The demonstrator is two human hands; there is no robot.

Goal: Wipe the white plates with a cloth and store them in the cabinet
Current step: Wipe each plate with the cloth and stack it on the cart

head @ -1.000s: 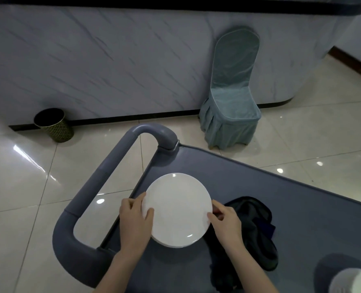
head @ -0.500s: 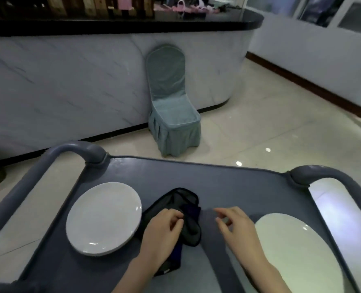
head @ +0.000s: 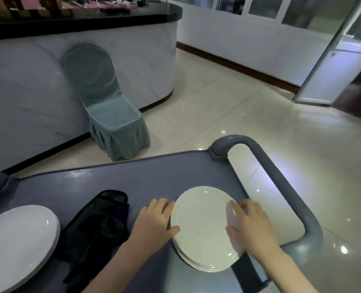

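Observation:
A stack of white plates (head: 203, 227) sits on the right part of the grey cart top (head: 143, 176). My left hand (head: 152, 225) is at the stack's left rim, thumb over the top plate and fingers along its edge. My right hand (head: 253, 227) rests on the right rim, fingers and thumb lying on the top plate. A dark cloth (head: 97, 225) lies crumpled on the cart to the left of my left hand, untouched. Another white plate (head: 14, 240) lies at the cart's left end.
The cart's grey loop handle (head: 281, 187) curves just right of the stack. A chair in a teal cover (head: 112, 123) stands on the tiled floor against a marble-fronted counter (head: 27, 92). A glass door frame (head: 323, 70) is at the far right.
My view swung right. My left hand left the cloth and my right hand moved on; both now sit at the rim of the right-hand stack. Earlier they were at the left plate.

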